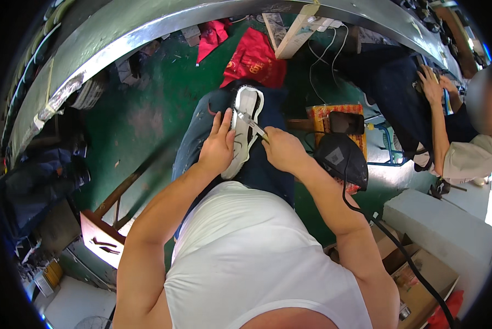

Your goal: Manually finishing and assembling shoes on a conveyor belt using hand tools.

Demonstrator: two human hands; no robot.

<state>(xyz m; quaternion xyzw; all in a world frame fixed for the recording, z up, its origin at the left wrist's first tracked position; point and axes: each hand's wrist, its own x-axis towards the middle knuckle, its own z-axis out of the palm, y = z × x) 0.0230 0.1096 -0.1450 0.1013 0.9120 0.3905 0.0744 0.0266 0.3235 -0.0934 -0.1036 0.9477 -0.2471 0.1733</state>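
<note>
A white and grey shoe (237, 159) lies lengthwise across my lap, its far end up by my knees and its near end close to my white top. My left hand (218, 147) rests along its left edge, fingers stretched out and pointing away from me. In my right hand (285, 151) is a hand tool with a shiny metal head (248, 118), my fingers wrapped round its handle. That head is over the middle of the shoe; whether it touches cannot be made out. Dark blue trousers (197, 131) lie under the shoe.
A metal-edged bench (120, 44) curves across the far side. Red cloth (255, 57) lies on the green floor (125, 115). At right are a black bag-like object (342, 162), a black cable (410, 260), a cardboard box (429, 282) and another person (435, 101).
</note>
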